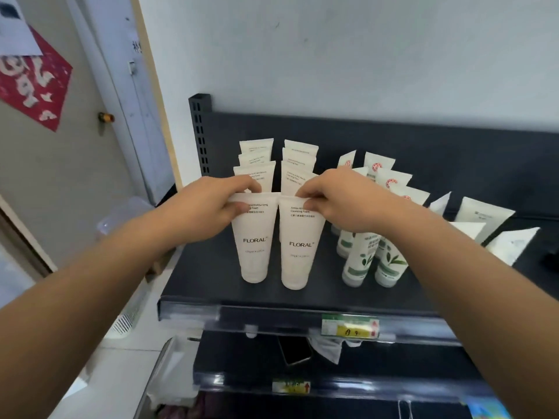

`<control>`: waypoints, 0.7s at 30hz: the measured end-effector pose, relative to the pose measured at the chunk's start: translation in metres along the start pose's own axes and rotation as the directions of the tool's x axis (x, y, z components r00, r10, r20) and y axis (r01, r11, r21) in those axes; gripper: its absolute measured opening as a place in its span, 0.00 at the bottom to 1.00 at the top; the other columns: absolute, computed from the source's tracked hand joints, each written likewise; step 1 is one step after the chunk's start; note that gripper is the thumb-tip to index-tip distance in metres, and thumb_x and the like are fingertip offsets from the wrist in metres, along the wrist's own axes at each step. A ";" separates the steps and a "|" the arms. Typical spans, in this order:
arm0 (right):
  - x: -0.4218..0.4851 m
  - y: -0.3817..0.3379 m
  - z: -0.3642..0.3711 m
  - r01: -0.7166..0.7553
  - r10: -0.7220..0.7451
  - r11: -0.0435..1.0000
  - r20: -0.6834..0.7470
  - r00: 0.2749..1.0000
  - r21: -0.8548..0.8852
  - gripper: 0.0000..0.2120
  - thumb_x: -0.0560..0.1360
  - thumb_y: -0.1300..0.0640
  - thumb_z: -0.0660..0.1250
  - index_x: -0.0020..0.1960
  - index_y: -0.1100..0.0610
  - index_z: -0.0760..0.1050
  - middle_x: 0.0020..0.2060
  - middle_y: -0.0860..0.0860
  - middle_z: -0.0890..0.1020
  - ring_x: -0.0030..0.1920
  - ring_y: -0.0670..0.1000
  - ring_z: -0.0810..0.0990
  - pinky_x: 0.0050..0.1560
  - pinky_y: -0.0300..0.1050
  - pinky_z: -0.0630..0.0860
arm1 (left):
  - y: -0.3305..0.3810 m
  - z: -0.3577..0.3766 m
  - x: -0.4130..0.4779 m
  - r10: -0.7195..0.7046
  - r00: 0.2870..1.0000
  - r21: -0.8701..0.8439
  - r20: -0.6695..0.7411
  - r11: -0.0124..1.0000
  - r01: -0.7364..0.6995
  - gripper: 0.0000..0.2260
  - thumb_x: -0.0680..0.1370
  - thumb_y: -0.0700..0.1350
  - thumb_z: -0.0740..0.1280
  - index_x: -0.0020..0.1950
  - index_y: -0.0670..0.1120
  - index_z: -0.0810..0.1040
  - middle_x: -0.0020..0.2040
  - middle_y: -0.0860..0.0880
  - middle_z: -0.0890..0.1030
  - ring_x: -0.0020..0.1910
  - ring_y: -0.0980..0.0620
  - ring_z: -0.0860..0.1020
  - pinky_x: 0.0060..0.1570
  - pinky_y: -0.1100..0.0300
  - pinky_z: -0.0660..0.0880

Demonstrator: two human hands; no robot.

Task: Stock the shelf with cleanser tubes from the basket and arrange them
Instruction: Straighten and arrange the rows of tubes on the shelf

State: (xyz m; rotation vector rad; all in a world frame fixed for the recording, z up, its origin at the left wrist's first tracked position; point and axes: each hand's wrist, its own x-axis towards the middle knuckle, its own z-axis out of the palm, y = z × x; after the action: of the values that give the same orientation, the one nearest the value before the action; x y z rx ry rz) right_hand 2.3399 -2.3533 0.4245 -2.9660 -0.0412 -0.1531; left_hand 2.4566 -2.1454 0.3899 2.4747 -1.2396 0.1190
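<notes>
On the dark metal shelf (205,276), the left hand (208,204) and right hand (341,201) each pinch the crimped top of an upright white FLORAL tube: left front tube (254,246), right front tube (299,252).

Dark metal shelf (211,285), with 12 o'clock taken toward its back panel (423,137). At 9 o'clock, two files of white FLORAL tubes (256,146) stand cap-down, running front to back. The left front tube (255,246) and the right front tube (299,249) stand just beside each other. At 3 o'clock of these stand leaf-printed tubes (360,261), with red-emblem tubes (390,179) behind them toward 12 o'clock. Farther toward 3 o'clock are plain white tubes (481,213). A price label (349,326) sits on the front rail (272,319) at 6 o'clock.
</notes>
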 end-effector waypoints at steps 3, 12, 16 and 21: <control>-0.007 -0.004 -0.001 -0.023 0.023 1.000 -0.004 1.000 0.002 0.10 0.80 0.58 0.62 0.57 0.54 0.80 0.51 0.48 0.83 0.49 0.47 0.76 0.49 0.42 0.71 | 0.000 -0.001 -0.001 0.022 0.999 -0.021 0.024 1.000 -0.021 0.11 0.80 0.47 0.63 0.61 0.58 0.71 0.46 0.56 0.78 0.40 0.61 0.74 0.38 0.60 0.69; -0.028 -0.012 -0.002 -0.048 0.048 0.999 0.009 0.999 0.001 0.11 0.80 0.57 0.63 0.59 0.52 0.80 0.51 0.46 0.83 0.51 0.47 0.77 0.50 0.40 0.71 | 0.003 -0.006 -0.019 0.088 0.992 -0.106 0.089 0.991 -0.079 0.11 0.80 0.49 0.63 0.58 0.63 0.69 0.55 0.58 0.79 0.47 0.57 0.78 0.49 0.53 0.76; -0.033 -0.012 -0.001 -0.049 0.049 0.999 0.003 0.999 0.003 0.11 0.80 0.57 0.62 0.59 0.53 0.80 0.52 0.47 0.83 0.53 0.48 0.78 0.54 0.45 0.74 | 0.004 -0.008 -0.025 0.109 0.989 -0.124 0.103 0.988 -0.096 0.11 0.80 0.49 0.63 0.58 0.64 0.69 0.55 0.58 0.80 0.45 0.57 0.79 0.49 0.51 0.77; -0.034 -0.013 0.001 -0.084 0.084 0.996 -0.013 0.996 0.029 0.12 0.81 0.56 0.61 0.61 0.52 0.79 0.55 0.46 0.82 0.54 0.48 0.77 0.51 0.40 0.70 | 0.002 -0.009 -0.028 0.098 0.991 -0.094 0.091 0.992 -0.089 0.12 0.80 0.49 0.62 0.61 0.63 0.69 0.57 0.58 0.79 0.47 0.59 0.78 0.49 0.53 0.76</control>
State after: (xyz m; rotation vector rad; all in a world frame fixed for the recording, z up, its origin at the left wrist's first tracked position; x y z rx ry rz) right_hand 2.3055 -2.3410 0.4219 -2.9318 0.0827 -0.1615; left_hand 2.4384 -2.1224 0.3920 2.3702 -1.3703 -0.0310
